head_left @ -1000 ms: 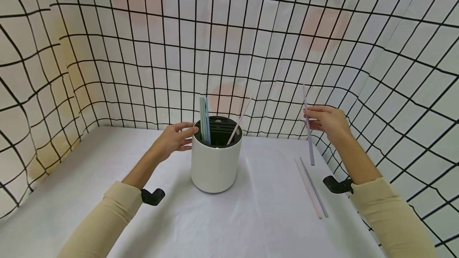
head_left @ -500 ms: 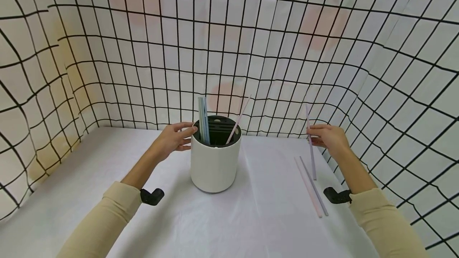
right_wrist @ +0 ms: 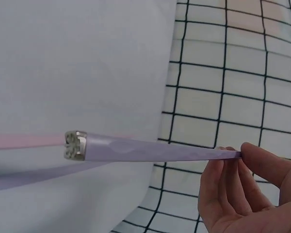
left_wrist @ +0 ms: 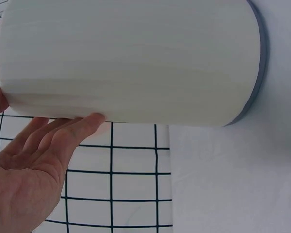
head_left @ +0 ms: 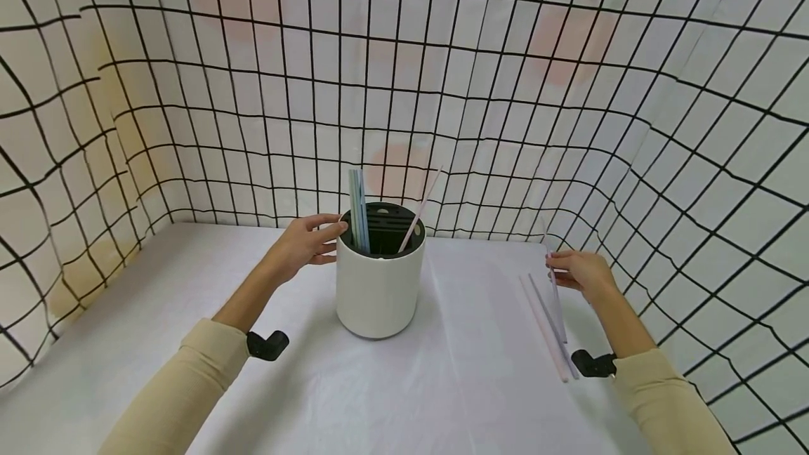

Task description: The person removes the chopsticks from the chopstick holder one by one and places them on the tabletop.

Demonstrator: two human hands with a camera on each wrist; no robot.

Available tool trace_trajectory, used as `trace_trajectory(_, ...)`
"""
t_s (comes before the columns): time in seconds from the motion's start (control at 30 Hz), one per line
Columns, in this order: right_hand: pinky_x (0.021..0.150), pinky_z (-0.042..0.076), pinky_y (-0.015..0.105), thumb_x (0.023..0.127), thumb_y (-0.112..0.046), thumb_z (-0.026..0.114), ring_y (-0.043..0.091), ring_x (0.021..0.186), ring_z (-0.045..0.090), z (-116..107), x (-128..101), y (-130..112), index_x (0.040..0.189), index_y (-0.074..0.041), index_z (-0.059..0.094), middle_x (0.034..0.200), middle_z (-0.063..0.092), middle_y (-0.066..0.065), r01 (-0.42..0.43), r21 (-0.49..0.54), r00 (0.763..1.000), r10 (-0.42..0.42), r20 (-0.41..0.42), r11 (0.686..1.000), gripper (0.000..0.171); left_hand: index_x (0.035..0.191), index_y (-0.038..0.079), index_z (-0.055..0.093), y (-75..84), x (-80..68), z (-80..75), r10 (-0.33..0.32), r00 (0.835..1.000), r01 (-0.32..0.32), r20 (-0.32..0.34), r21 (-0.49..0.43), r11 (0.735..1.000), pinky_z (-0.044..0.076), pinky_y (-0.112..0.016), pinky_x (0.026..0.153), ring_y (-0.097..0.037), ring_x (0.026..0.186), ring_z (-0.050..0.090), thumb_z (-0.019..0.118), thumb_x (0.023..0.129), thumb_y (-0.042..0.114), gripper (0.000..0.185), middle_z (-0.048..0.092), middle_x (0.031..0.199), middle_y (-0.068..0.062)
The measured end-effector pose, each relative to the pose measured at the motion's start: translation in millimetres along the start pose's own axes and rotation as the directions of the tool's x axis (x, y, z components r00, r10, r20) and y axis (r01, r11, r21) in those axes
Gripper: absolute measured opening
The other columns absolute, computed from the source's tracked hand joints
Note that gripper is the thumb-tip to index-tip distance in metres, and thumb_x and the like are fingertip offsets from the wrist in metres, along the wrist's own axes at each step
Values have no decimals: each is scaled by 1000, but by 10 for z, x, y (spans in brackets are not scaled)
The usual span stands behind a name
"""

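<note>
Chopstick (head_left: pixel 555 293), lilac: pinched in right hand (head_left: pixel 584 276), low over two more (head_left: pixel 547 327) on table (head_left: pixel 468 378). Holder (head_left: pixel 379 285): left hand (head_left: pixel 303 244) resting relaxed against rim. Best lowered flat, parallel with pair, released gently. Holder's slots and the lilac tip are hard to make out.

A white cloth (head_left: pixel 189 286) is spread over the table. Behind and at both sides, a white backdrop (head_left: pixel 442 76) marked with a black grid is hung, and faint pink and yellow patches are seen on it. The same grid is seen in both wrist views.
</note>
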State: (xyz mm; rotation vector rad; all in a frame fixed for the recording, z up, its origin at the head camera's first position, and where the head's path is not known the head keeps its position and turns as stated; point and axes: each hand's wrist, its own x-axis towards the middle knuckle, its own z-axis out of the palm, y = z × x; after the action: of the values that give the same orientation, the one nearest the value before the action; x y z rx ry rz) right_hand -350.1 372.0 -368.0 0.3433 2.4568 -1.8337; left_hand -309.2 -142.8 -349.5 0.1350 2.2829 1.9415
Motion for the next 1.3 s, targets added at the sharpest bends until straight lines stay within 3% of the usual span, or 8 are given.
trace_trajectory(0.23,72,64,25,95,-10,72,7,70,71,-96,66,235,138,12,53,76,70,-15,-53,-34,998,52,-28,998,51,152,9,44,6,-5,-21,16,1000,-16,-3,27,1000,60,-37,95,-36,130,60,69,97,42,69,55,149,-16)
trace_trajectory(0.57,69,64,25,94,-8,71,7,72,71,-138,102,556,130,16,57,78,71,-10,-24,-119,1000,25,9,993,45,152,8,44,-10,1,-16,11,1000,-11,-1,4,1000,60,-37,94,-36,130,60,70,96,41,70,55,148,-16)
trace_trajectory(0.97,70,65,28,93,-6,70,12,75,72,50,94,673,126,17,58,83,73,-3,-37,-174,997,47,54,984,42,152,8,43,-19,1,-5,12,1000,-12,10,-12,1000,59,-38,96,-37,132,58,69,97,39,68,53,150,-15)
trace_trajectory(1.3,61,62,25,91,-5,72,13,70,70,207,109,739,121,17,61,77,71,-2,-41,-183,996,56,75,982,39,151,9,45,-18,-2,-7,6,1000,-6,1,-2,1000,60,-37,95,-37,131,59,69,97,39,67,55,148,-15)
